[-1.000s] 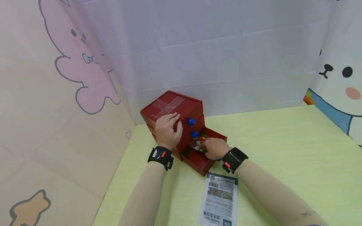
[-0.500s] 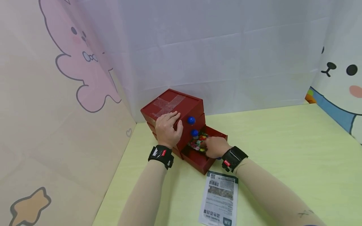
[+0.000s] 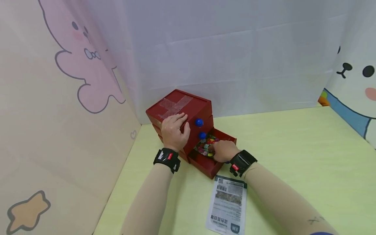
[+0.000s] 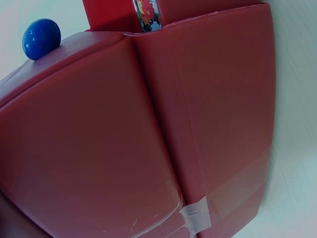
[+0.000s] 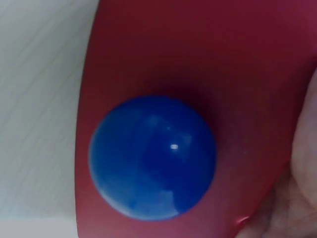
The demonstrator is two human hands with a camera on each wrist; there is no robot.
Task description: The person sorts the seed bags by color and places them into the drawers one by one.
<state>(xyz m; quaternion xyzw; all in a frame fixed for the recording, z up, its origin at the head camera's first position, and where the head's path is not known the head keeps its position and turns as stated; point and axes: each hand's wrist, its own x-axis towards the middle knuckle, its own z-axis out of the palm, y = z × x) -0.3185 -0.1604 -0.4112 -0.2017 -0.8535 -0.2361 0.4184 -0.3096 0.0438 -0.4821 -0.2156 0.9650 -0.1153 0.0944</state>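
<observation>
My left hand (image 3: 175,132) rests over the upper edge of a red drawer cabinet (image 3: 195,109), fingers lying on its taped top. The bottom drawer (image 3: 205,165) is pulled out. Inside it lies a packet printed with colourful flowers (image 3: 202,148), its far part under the cabinet front. My right hand (image 3: 225,150) reaches over the drawer front and pinches the packet's near side, fingertips partly hidden. The left wrist view shows a strip of the flower packet (image 4: 148,14) past the cabinet side (image 4: 218,99). A blue knob (image 5: 153,158) fills the right wrist view, beside the palm.
A white-and-green seed packet (image 3: 227,205) lies printed side up on the pale yellow table (image 3: 293,147), in front of the drawer. Two blue knobs (image 3: 199,122) stick out from the upper drawers. Behind the cabinet hangs a white cloth wall (image 3: 220,65); a printed one (image 3: 73,130) stands left.
A little more of the flower packet shows beside my right fingers. My left hand stays on the cabinet. The head view has tilted slightly, moving the scene up.
</observation>
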